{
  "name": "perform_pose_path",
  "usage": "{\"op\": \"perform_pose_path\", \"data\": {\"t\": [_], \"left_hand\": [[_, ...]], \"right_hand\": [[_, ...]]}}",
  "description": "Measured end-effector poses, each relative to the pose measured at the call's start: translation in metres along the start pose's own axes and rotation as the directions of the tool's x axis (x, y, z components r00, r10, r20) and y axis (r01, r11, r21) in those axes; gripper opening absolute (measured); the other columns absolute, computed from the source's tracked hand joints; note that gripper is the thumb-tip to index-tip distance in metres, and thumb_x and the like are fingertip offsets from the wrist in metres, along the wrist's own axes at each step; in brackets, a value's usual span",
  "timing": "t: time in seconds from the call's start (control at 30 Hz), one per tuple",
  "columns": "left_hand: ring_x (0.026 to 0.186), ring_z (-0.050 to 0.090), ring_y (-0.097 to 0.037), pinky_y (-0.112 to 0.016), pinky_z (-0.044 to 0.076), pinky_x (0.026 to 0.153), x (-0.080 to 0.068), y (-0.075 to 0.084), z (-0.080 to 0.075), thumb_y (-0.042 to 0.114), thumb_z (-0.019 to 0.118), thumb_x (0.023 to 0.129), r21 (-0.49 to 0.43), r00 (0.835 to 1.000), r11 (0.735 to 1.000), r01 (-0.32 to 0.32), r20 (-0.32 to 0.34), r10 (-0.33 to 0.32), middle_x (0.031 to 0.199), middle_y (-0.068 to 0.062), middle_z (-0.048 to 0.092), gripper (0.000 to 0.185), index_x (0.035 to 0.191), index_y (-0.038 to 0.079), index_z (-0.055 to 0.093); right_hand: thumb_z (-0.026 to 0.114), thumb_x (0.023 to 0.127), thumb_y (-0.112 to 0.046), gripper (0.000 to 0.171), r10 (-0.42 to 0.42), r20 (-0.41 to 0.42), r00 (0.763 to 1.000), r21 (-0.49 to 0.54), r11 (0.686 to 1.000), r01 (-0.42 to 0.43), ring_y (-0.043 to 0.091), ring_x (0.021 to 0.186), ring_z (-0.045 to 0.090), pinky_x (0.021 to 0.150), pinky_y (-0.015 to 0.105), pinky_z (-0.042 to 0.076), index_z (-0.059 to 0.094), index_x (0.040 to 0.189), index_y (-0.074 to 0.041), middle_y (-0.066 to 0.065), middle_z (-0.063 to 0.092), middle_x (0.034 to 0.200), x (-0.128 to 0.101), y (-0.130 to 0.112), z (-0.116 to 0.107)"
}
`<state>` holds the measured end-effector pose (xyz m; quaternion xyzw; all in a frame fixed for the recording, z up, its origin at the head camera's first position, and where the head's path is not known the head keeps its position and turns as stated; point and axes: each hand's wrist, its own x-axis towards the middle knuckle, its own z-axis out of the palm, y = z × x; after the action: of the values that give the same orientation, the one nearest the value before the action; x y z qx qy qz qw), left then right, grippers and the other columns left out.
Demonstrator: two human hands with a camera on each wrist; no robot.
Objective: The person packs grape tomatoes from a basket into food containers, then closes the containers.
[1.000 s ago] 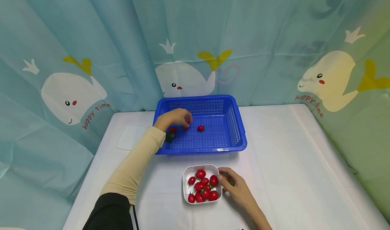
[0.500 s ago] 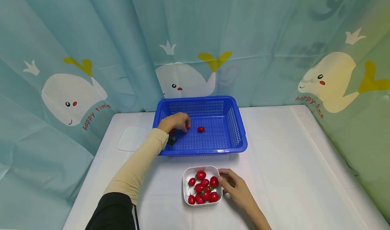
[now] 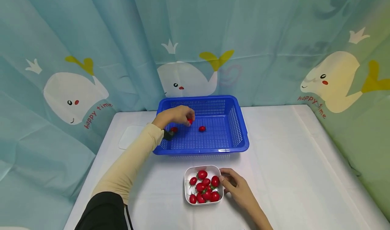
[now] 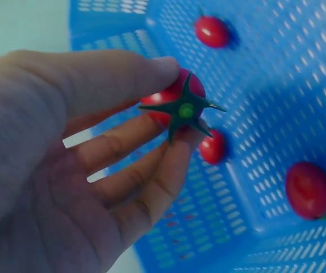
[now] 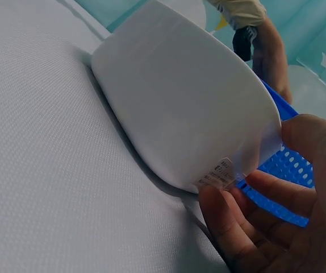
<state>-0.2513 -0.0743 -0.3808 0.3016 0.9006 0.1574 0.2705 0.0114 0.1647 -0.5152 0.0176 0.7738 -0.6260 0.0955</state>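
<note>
Over the left part of the blue plastic basket (image 3: 210,150), my left hand (image 3: 178,115) pinches a red cherry tomato (image 4: 164,109) between thumb and fingertips, its green star-shaped stem showing in the left wrist view. Below it, other cherry tomatoes lie on the basket floor, one near the middle (image 3: 202,128) and one (image 3: 174,129) by the wrist. Nearer the front, my right hand (image 3: 240,191) holds the right side of a small white box (image 5: 180,91), thumb at its rim and fingers against the wall. Several cherry tomatoes (image 3: 201,187) sit inside that box.
A flat, pale translucent lid (image 3: 130,137) lies left of the basket on the white table (image 3: 289,169). Behind the table hangs a blue curtain (image 3: 259,74) printed with whales, close to the basket's back rim.
My left hand dips toward the basket floor, then rises slightly up and to the right with a cherry tomato between its fingers. The right hand and white box stay put.
</note>
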Motion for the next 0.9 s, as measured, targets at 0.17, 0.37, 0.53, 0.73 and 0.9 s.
{"op": "perform_pose_path", "data": {"t": [0.17,0.37,0.53,0.73,0.9], "left_hand": [[0.119,0.061,-0.027,-0.043,0.052,0.108,-0.007,0.009,0.001,0.009,0.071,0.097,-0.039,0.998,0.997,-0.060,-0.021,0.059,0.119,-0.008,0.070,0.021,0.118,0.011,0.070],[0.114,0.065,-0.024,-0.041,0.054,0.105,-0.019,0.010,0.006,0.011,0.067,0.099,-0.074,0.991,0.990,-0.123,-0.059,0.119,0.117,-0.006,0.072,0.019,0.118,0.013,0.070],[0.121,0.065,-0.025,-0.044,0.052,0.108,-0.030,0.008,0.009,0.017,0.065,0.103,-0.105,0.986,0.985,-0.139,-0.103,0.129,0.126,-0.007,0.072,0.020,0.122,0.013,0.070],[0.123,0.063,-0.026,-0.047,0.051,0.109,-0.045,0.011,0.016,0.020,0.063,0.104,-0.175,0.980,0.972,-0.155,-0.154,0.129,0.129,-0.006,0.072,0.023,0.125,0.015,0.069],[0.118,0.064,-0.025,-0.045,0.054,0.105,-0.054,0.013,0.028,0.021,0.061,0.105,-0.211,0.970,0.959,-0.188,-0.192,0.148,0.127,-0.006,0.071,0.028,0.130,0.012,0.069]], "right_hand": [[0.065,0.103,-0.023,0.037,-0.007,0.001,1.000,-0.005,1.000,0.007,0.009,0.084,0.067,0.068,0.027,0.060,0.063,0.135,-0.003,0.018,0.072,0.108,0.001,0.002,-0.001],[0.065,0.104,-0.023,0.038,-0.012,0.008,1.000,0.001,1.000,0.012,0.009,0.085,0.067,0.068,0.027,0.060,0.062,0.135,-0.003,0.018,0.072,0.110,-0.001,0.001,-0.002],[0.065,0.103,-0.022,0.037,-0.008,0.011,1.000,0.005,1.000,0.008,0.008,0.085,0.067,0.068,0.027,0.060,0.063,0.135,-0.003,0.019,0.073,0.110,0.000,0.001,0.000],[0.064,0.104,-0.023,0.038,-0.010,0.015,1.000,0.002,1.000,0.010,0.009,0.085,0.067,0.068,0.027,0.060,0.062,0.136,-0.002,0.019,0.072,0.110,0.001,0.001,0.000],[0.064,0.104,-0.022,0.038,-0.021,0.019,1.000,0.001,1.000,0.021,0.009,0.084,0.067,0.068,0.028,0.060,0.062,0.135,-0.001,0.019,0.073,0.109,0.000,0.001,-0.001]]}}
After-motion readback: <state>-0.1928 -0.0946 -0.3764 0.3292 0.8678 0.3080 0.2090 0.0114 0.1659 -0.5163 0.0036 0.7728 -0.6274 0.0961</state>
